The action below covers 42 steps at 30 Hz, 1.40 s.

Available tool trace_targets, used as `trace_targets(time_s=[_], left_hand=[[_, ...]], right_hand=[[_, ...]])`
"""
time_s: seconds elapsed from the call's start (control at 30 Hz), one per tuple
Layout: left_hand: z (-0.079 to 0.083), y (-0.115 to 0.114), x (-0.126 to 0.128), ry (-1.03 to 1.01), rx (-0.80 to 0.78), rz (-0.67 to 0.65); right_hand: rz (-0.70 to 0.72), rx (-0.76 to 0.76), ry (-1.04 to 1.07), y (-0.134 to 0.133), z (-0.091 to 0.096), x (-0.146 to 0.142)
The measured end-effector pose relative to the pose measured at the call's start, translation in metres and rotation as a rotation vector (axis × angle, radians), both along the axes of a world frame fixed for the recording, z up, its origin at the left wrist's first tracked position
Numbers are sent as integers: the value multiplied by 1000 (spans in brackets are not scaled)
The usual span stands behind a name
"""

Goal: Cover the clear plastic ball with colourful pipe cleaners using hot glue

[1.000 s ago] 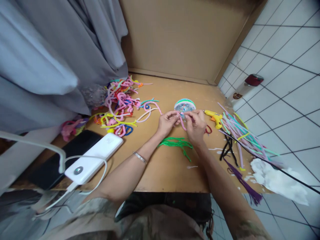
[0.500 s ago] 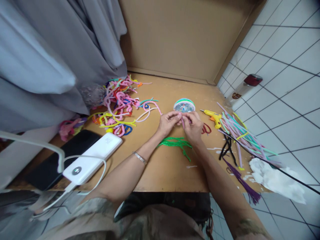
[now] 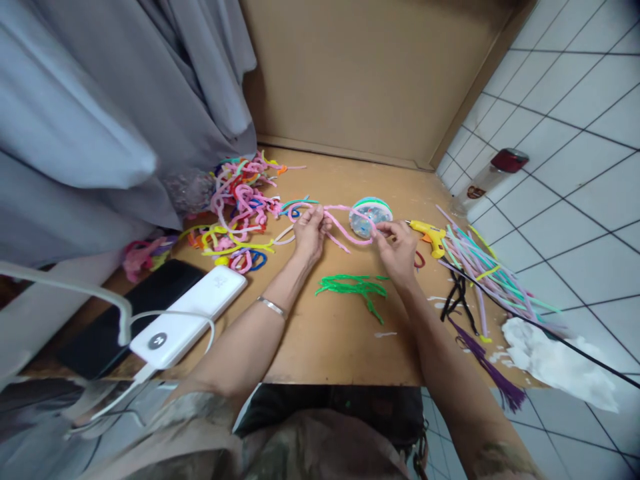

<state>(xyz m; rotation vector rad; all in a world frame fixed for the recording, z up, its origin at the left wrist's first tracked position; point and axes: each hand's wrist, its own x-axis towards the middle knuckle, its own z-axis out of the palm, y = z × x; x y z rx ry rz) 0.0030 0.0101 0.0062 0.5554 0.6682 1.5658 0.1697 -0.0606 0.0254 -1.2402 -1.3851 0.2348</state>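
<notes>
A looped pink pipe cleaner stretches between my two hands above the table. My left hand pinches it where the strands cross, and a free end sticks out to the lower right. At the other side my right hand grips the end of the loop between thumb and fingers. Behind the loop stands a round clear container with a green and white rim, partly covered by the pink strand. Several green pipe cleaners lie on the table in front of my hands.
On the left sit a tangled pile of coloured pipe cleaners, a white power bank with a cable and a black phone-like slab. To the right are a yellow glue gun, straight pipe cleaners, a purple tassel and white fluff.
My hands have moved apart, the left one to the left and the right one slightly right. The pink pipe cleaner is now spread out as a wide loop between them.
</notes>
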Motion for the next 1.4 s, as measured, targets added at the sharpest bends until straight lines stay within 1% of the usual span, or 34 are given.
trace_targets(time_s=[0.17, 0.33, 0.6, 0.7, 0.83, 0.93, 1.03, 1.2, 1.3, 1.4], left_hand=[[1, -2, 3, -35, -2, 8], [4, -3, 2, -40, -28, 7], [1, -4, 2, -29, -22, -55], [4, -4, 3, -77, -65, -56], [8, -2, 5, -216, -165, -44], [9, -1, 5, -289, -231, -74], [9, -3, 5, -311, -254, -137], [11, -9, 5, -289, -271, -229], [10, -10, 5, -296, -267, -258], [7, -8, 4, -302, -239, -269]], right_hand=[[53, -61, 170, 3, -3, -1], [77, -146, 237, 5, -4, -1], [166, -123, 492, 2, 4, -6], [235, -115, 619, 4, 4, -4], [389, -151, 835, 7, -1, -2], [460, -175, 954, 7, -2, -4], [478, -164, 1018, 6, 0, -4], [521, -169, 1057, 4, 6, -1], [543, -176, 1073, 3, 6, 0], [530, -170, 1065, 5, 4, 0]])
